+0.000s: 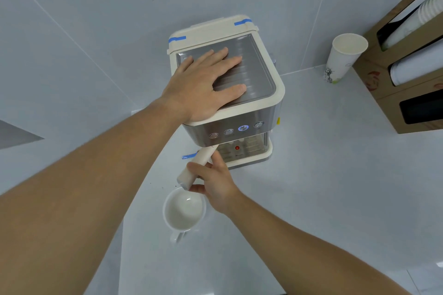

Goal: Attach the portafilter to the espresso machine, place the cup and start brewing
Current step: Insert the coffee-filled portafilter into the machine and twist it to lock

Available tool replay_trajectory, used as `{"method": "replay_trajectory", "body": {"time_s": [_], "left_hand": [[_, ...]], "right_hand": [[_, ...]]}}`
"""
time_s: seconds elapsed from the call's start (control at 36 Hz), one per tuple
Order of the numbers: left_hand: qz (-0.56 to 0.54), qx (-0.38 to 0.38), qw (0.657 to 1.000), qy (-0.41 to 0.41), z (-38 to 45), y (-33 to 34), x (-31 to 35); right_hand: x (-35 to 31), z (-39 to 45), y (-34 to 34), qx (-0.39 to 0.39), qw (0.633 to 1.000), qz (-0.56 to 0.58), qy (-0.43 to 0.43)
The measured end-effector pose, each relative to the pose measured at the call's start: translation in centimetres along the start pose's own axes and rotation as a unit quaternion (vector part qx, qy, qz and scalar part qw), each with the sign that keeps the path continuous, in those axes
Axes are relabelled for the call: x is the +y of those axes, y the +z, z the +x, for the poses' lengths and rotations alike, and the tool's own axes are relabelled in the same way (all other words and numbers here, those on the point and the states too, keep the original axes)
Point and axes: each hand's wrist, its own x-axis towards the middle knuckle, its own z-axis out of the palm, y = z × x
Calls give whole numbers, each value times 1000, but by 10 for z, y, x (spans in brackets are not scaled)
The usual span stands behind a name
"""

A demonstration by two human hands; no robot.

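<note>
A cream and steel espresso machine (263,93) stands against the tiled wall, one of its front buttons (243,128) lit blue. My left hand (203,86) lies flat on its ribbed top, fingers spread. The portafilter's cream handle (199,165) sticks out from under the machine's front toward the lower left; its head is hidden beneath the machine. My right hand (213,182) is closed around that handle. A white ceramic cup (184,211) sits empty on the counter just below the handle's end, its handle pointing toward me.
A paper cup (342,57) stands upright to the right of the machine. A cardboard cup dispenser (405,74) with stacked paper cups fills the right edge. Blue tape (189,155) marks the white counter (323,187) left of the machine's base.
</note>
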Motion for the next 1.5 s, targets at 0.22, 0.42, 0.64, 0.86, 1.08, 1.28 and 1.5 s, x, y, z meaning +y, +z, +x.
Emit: {"method": "replay_trajectory", "body": {"time_s": [0.22,0.42,0.64,0.86,1.08,1.28,1.5], "left_hand": [[4,0,1000,2,0,0,0],[0,-4,1000,1,0,1,-1],[1,-8,1000,1,0,1,-1],[-4,-12,1000,5,-1,1,-2],[-1,-21,1000,8,0,2,-4],[3,-19,1000,8,2,1,-5],[3,-19,1000,5,2,3,-6]], "right_hand": [[2,-13,-9,86,996,6,-6],[-2,-20,-6,115,993,-27,-1],[-13,-28,-13,124,981,-149,-15],[-37,-37,-36,89,962,-258,26],[-54,-40,-46,54,952,-293,68],[-67,-41,-52,30,947,-307,92],[-69,-41,-57,17,943,-316,105]]}}
